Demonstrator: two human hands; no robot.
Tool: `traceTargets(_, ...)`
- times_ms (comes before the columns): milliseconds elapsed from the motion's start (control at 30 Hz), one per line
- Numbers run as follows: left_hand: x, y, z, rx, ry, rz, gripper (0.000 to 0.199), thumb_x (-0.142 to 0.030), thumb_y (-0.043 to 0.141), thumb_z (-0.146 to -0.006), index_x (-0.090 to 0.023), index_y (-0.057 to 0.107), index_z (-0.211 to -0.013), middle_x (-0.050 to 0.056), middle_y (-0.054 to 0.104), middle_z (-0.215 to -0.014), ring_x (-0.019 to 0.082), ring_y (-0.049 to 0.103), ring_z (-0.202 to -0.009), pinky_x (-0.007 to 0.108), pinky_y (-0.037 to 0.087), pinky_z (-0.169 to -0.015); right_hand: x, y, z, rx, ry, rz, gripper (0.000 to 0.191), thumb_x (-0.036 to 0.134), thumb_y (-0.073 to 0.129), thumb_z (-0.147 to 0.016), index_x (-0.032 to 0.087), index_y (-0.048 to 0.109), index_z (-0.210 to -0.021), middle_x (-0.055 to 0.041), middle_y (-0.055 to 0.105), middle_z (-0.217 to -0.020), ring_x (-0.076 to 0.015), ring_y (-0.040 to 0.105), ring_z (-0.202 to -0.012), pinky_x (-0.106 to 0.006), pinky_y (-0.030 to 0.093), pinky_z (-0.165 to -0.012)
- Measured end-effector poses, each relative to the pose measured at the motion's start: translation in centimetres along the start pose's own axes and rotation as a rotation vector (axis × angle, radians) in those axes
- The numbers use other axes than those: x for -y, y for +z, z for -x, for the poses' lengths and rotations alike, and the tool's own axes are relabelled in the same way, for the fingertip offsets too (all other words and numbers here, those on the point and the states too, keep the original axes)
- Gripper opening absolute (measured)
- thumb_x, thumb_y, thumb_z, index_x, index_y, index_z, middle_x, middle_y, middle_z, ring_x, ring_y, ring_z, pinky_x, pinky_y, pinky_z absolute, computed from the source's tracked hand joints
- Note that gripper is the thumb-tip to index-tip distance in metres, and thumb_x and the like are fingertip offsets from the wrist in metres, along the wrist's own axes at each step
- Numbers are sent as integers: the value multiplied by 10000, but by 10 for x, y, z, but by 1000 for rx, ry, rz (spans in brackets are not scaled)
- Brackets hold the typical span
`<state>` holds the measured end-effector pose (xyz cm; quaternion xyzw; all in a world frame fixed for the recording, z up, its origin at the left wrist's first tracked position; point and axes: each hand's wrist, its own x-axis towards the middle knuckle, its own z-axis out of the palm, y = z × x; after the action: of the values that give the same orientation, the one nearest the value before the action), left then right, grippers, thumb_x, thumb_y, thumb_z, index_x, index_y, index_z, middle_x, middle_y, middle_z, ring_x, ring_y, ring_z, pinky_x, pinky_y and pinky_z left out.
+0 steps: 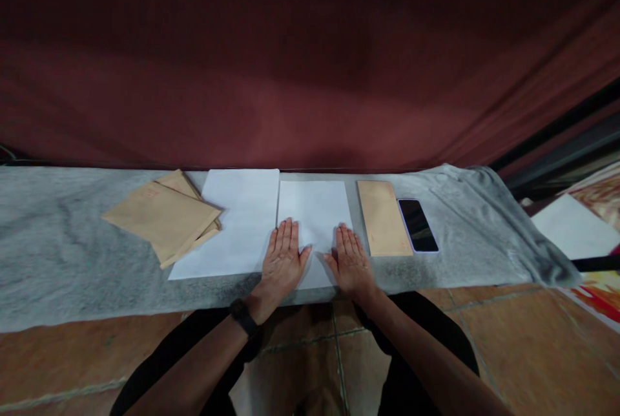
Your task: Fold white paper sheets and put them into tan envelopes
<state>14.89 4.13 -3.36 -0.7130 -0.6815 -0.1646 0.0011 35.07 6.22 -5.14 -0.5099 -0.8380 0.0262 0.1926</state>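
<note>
A white sheet of paper (314,203) lies in front of me on the grey cloth. My left hand (283,258) rests flat over its left edge, fingers stretched forward and thumb out. Across from it, my right hand (351,261) lies flat along the sheet's right edge, also with the fingers extended. Neither hand holds anything. To the left is a larger stack or sheet of white paper (242,216), close beside the left fingertips. Several brown envelopes (165,212) overlap its left part in a fanned pile. Right of my right hand lies another brown envelope (385,219).
A phone (418,225) with a purple edge lies beside the right envelope. The grey cloth (58,241) covers a narrow surface, with a dark red curtain (290,112) behind it. Tiled floor (523,332) shows in front. At far right is a white sheet (576,225).
</note>
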Motion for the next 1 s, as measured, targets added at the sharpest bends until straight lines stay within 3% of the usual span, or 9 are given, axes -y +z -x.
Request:
traceTargets(133, 6, -4, 4, -6, -10, -8, 704, -458, 394, -1051, -40, 304, -1610, 247, 347, -1657, 341, 290, -1572, 560, 254, -1284, -6, -5, 9, -10, -9, 2, 764, 515, 402, -1073, 20, 253, -1636, -261, 333, -1663, -378, 334, -1549, -570, 341, -1234)
traceTargets(333, 11, -8, 7, -2, -12, -42, 717, -470, 403, -1052, 2, 332, -1588, 268, 345, -1650, 367, 274, -1575, 574, 220, -1290, -10, -9, 24, -4, 15, 35, 813, 566, 387, -1066, 3, 246, -1635, -282, 321, -1658, -402, 363, -1531, -582, 348, -1229)
traceTargets(600, 10, -12, 7, -28, -12, -50, 695, -434, 393, -1060, -22, 289, -1611, 247, 330, -1666, 362, 233, -1588, 587, 204, -1296, 3, -26, 41, 26, 38, -1, 838, 576, 410, -1055, -1, 238, -1638, -273, 274, -1679, -417, 315, -1551, -587, 340, -1238)
traceTargets(733, -4, -14, 9, 4, 96, -9, 662, -369, 365, -1070, -80, 216, -1646, 197, 299, -1694, 305, 202, -1604, 544, 232, -1302, 9, -25, 34, 71, -20, -30, 714, 471, 382, -1082, 48, 257, -1644, -224, 304, -1685, -366, 319, -1559, -557, 351, -1241)
traceTargets(867, -24, -14, 14, 100, 265, 38, 671, -456, 414, -1061, -114, 294, -1626, 157, 339, -1688, 301, 219, -1601, 552, 225, -1307, 1, -19, 17, 65, -19, -15, 638, 399, 376, -1086, 33, 347, -1607, -215, 347, -1670, -343, 308, -1566, -550, 313, -1259)
traceTargets(1000, -31, -11, 16, 147, 326, 37, 656, -495, 462, -1048, -131, 384, -1587, 166, 377, -1668, 307, 286, -1580, 576, 229, -1300, -13, -19, -5, 38, 45, 18, 612, 394, 385, -1084, 37, 405, -1580, -220, 376, -1653, -357, 281, -1573, -611, 247, -1265)
